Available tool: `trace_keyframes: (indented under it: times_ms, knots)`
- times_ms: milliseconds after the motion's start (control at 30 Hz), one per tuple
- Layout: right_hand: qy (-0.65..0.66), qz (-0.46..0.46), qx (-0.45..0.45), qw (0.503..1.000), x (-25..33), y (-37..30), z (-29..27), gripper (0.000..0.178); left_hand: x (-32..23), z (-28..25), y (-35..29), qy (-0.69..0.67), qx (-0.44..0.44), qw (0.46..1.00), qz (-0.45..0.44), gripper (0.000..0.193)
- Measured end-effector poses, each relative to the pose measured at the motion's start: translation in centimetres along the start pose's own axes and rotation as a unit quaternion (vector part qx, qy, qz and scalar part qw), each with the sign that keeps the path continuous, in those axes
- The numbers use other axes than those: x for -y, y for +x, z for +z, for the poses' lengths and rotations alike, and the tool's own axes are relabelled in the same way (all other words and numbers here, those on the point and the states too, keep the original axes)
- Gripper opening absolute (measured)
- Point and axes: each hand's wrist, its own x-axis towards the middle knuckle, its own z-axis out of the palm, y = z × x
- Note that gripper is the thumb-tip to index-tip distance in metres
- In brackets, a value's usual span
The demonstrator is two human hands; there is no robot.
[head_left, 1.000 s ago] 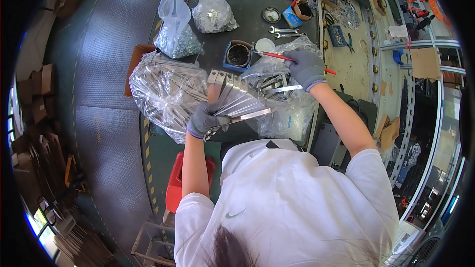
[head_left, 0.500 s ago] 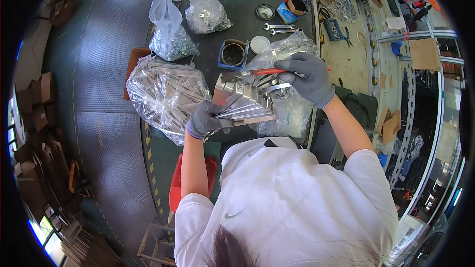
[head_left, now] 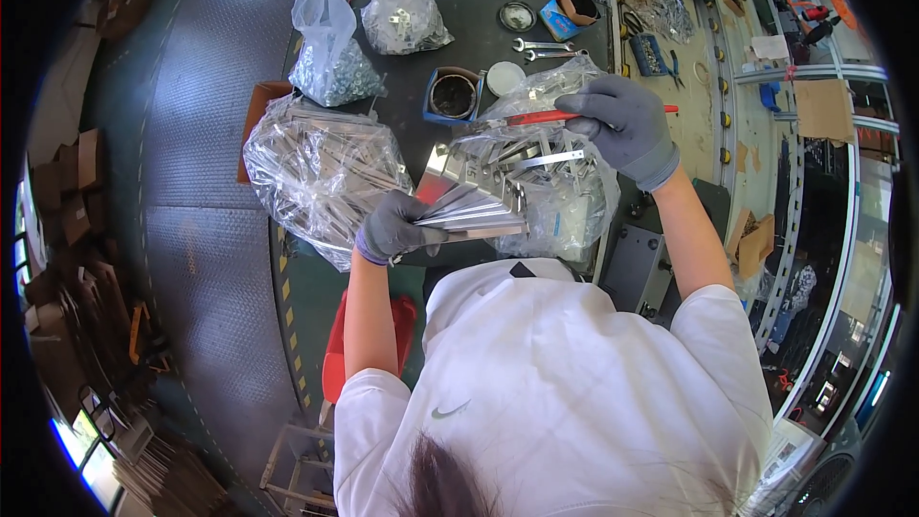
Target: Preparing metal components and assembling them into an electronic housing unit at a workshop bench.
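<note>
My left hand, in a grey glove, is closed round the near end of a fanned stack of shiny metal brackets. The stack spreads away from the fingers above the table. My gloved right hand grips a slim red-handled brush between thumb and fingers. The brush lies nearly level, its darker tip pointing left, just beyond the brackets' far edge; whether it touches them I cannot tell. Beyond the tip stands an open tin of dark paste in a blue box.
A clear bag of long metal strips lies left, another plastic bag of metal parts right. Farther back are bags of bolts and small metal pieces, a white lid, and two wrenches. A conveyor runs along the right.
My right hand has moved right and slightly away with the brush, drawing it back from the brackets. The left hand and its stack have shifted only slightly.
</note>
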Motion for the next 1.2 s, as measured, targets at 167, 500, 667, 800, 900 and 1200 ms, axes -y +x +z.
trace_keyframes:
  times_ms: [167, 500, 667, 800, 900, 1200]
  knots:
    - [0.039, -0.023, 0.001, 0.999, 0.4, 0.3, -0.4, 0.023, 0.1, 0.1, -0.1, -0.029, -0.012, 0.999, 0.014, 0.013]
    - [-0.02, -0.074, 0.029, 0.997, -0.2, 0.8, -0.9, 0.025, -0.1, 0.3, -0.4, 0.008, -0.015, 1.0, -0.006, 0.014]
    - [-0.006, -0.074, 0.027, 0.997, 0.3, 1.1, -0.6, 0.025, 0.8, -0.3, -0.4, 0.014, -0.022, 1.0, 0.009, 0.012]
    - [-0.003, -0.058, 0.02, 0.998, -0.3, 0.9, -0.6, 0.026, 0.2, -0.4, -0.3, 0.03, 0.002, 0.999, -0.016, 0.019]
    - [-0.008, -0.065, 0.029, 0.997, 0.4, 1.2, -0.6, 0.023, 0.7, -0.1, -0.3, -0.007, -0.018, 1.0, 0.007, 0.011]
    - [0.185, 0.227, -0.062, 0.954, -3.6, -1.2, 2.9, 0.024, 5.7, -1.3, -3.3, -0.281, -0.17, 0.936, 0.129, 0.019]
